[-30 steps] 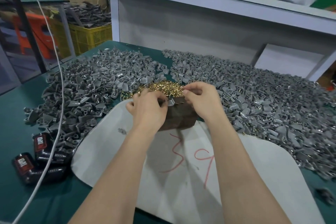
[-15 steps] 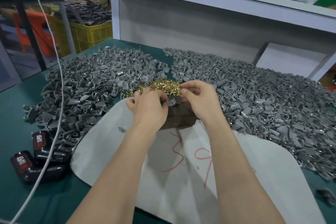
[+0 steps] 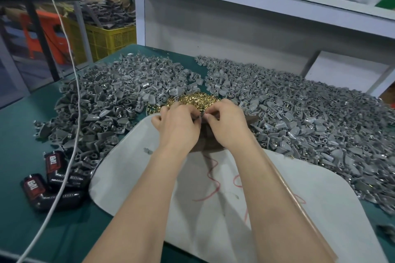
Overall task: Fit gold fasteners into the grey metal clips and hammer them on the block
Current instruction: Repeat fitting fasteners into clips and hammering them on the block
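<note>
- The green table [image 3: 21, 134] fills the lower frame. The supply of grey clips [image 3: 111, 100] covers its centre-left and runs right across to the frame's edge.
- A white sheet [image 3: 213, 209] with red scribbles lies at lower centre, under both forearms.
- The left hand [image 3: 179, 126] and right hand [image 3: 226, 126] meet at the frame's centre, fingertips almost touching.
- The block [image 3: 206, 139], dark brown, sits at the sheet's top edge and is mostly hidden beneath the hands.
- The heap of gold fasteners [image 3: 196, 99] lies just above the hands, touching the clip piles.
- The left hand's curled fingers grip one held clip [image 3: 199, 118] over the block.
- The right hand's thumb and forefinger are pinched together. I judge that they hold a single fastener [image 3: 206, 115], though it is too small to be sure.
- Judged step: fitting, not hammering.
- Next, the fastener must line up with the clip's hole and seat straight. Then the clip must rest steady on the block while one hand frees itself for a hammer, and I cannot make one out.
</note>
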